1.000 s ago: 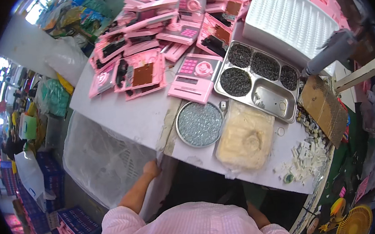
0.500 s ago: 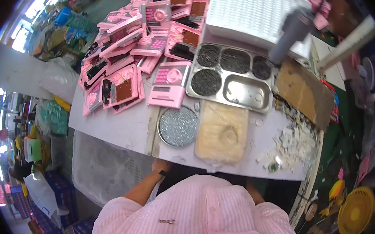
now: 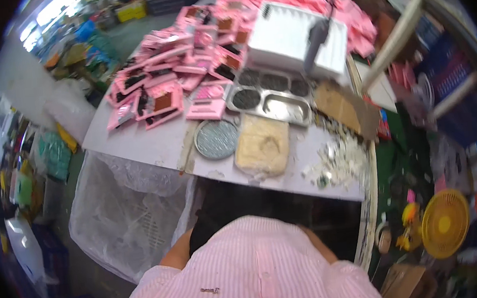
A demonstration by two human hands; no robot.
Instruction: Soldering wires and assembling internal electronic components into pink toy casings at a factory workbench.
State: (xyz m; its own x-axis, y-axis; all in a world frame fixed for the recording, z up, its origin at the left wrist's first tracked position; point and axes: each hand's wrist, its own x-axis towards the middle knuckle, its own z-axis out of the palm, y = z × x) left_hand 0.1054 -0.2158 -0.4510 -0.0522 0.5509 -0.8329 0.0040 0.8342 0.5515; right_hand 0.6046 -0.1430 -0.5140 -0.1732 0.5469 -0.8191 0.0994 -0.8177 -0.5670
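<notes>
Neither of my hands shows. My left forearm comes out beside the pink striped shirt, and its hand end is hidden near the table's front edge and a plastic-lined bin. Only a piece of my right forearm shows on the other side. On the white table lies a heap of pink toy casings, some with brown and black parts. In front stand a round dish of small silvery pieces, a beige block in clear wrap and a metal compartment tray holding dark small parts.
A grey power screwdriver hangs over a white basket. Cardboard and loose white pieces lie at the table's right. Beyond its right edge stand a pale post and a yellow round basket.
My view has shifted back, so the table sits higher and smaller and more of the bin shows. My left hand, seen earlier at the table edge, has gone out of sight.
</notes>
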